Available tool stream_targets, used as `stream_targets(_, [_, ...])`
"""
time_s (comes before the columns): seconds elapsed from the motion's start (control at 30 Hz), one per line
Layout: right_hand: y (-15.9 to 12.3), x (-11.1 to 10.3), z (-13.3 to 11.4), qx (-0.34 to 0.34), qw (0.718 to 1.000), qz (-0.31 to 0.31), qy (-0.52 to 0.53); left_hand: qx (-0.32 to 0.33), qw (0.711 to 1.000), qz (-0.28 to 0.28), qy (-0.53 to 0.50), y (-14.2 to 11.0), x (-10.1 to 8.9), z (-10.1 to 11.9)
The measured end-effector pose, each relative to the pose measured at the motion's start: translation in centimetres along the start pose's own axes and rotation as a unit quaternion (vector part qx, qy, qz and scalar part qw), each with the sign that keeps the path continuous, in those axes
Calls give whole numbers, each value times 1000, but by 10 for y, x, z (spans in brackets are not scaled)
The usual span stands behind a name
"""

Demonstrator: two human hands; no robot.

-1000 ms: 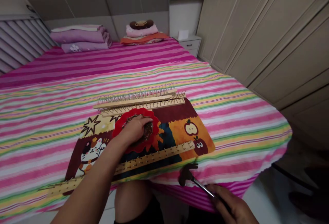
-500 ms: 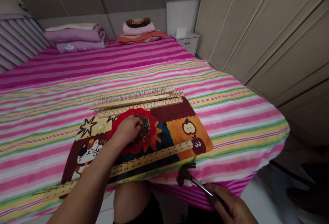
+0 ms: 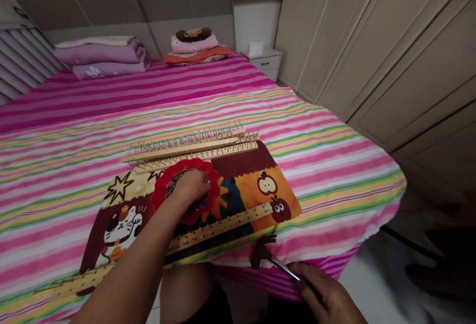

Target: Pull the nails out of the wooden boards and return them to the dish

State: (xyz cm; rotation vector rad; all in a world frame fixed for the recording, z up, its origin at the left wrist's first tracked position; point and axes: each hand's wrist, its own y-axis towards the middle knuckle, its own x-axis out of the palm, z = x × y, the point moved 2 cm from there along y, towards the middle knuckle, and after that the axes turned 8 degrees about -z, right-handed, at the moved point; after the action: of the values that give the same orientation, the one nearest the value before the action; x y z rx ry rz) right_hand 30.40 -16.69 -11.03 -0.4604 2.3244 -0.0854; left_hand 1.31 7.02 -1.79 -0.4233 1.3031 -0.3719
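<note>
In the head view, the left hand [image 3: 191, 185] has shifted rightward within the red bowl [image 3: 159, 200], baring nails [image 3: 171, 183] at its left, so sorting through them seems still under way; whether its bent fingers pinch one, I cannot tell. The right hand [image 3: 327, 294] grips the hammer [image 3: 283, 268] as before, beside the nail-studded wooden strip [image 3: 223, 226].

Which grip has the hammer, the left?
No, the right grip holds the hammer; the left grip is in the bowl.
</note>
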Motion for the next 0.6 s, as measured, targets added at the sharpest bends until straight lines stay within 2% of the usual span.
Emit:
stream_targets(0.17, [0,-2,-4,10,1000,3,3,-10,987,-53,-152,-20,3,-30])
stream_targets(0.33, [-1,-1,-5,18,1000,14,0,1,958,-56,-282,-38,3,-61])
stream_targets(0.6, [-3,5,-6,21,1000,15,-4,-3,930,-77,-360,-51,6,-77])
